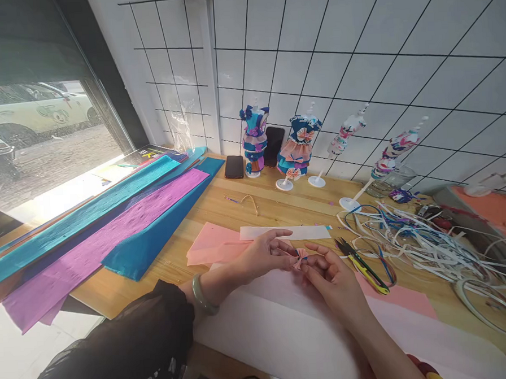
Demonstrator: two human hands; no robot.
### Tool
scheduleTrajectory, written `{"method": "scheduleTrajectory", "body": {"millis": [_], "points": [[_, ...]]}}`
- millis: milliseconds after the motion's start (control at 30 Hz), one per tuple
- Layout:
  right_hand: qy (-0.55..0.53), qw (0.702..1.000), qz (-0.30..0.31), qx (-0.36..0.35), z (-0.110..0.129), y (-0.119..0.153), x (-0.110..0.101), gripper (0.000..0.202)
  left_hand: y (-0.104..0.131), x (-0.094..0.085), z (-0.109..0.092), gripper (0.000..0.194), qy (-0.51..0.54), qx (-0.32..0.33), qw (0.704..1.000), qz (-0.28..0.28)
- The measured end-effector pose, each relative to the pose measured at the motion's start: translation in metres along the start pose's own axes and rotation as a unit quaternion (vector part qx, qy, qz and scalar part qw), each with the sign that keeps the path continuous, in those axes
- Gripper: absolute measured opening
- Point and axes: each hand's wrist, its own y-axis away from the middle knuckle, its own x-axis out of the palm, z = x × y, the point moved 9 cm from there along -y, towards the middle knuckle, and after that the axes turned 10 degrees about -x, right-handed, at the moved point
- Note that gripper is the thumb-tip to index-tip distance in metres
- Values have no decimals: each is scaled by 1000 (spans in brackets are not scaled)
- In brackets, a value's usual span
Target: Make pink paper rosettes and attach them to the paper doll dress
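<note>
Between my hands, over the pale paper, is a small pleated paper bow (299,259) in peach with dark blue bits. My left hand (268,252) pinches its left side between thumb and fingers. On its right side, my right hand (328,271) grips it with thumb and forefinger. Below lies a large pale pink sheet (281,324). Peach sheets (215,242) and a white strip (287,232) lie just behind my hands. Yellow-and-black thread snips (363,267) rest to the right of my right hand.
Small dress forms stand at the back, two wearing paper dresses (255,138) (299,144). Two phones (234,167) (274,146) are beside them. Long purple (111,242) and blue paper (154,245) covers the left. Tangled ribbons (408,243) and a tape roll (492,307) crowd the right.
</note>
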Motion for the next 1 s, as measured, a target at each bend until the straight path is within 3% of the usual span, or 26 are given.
{"method": "scheduleTrajectory", "body": {"millis": [167,433,867,1000], "points": [[46,999,-3,-25,1,1,-1,46,-1,0,4,61,-64,10,998,-4],[97,993,-38,-51,10,3,-8,43,-4,-6,7,62,-77,-1,997,-27],[84,993,-60,-62,8,1,-17,43,2,-6,-5,51,-194,93,974,-62],[83,992,-64,-64,11,1,-17,41,0,-6,-4,53,-176,94,978,-57]]}}
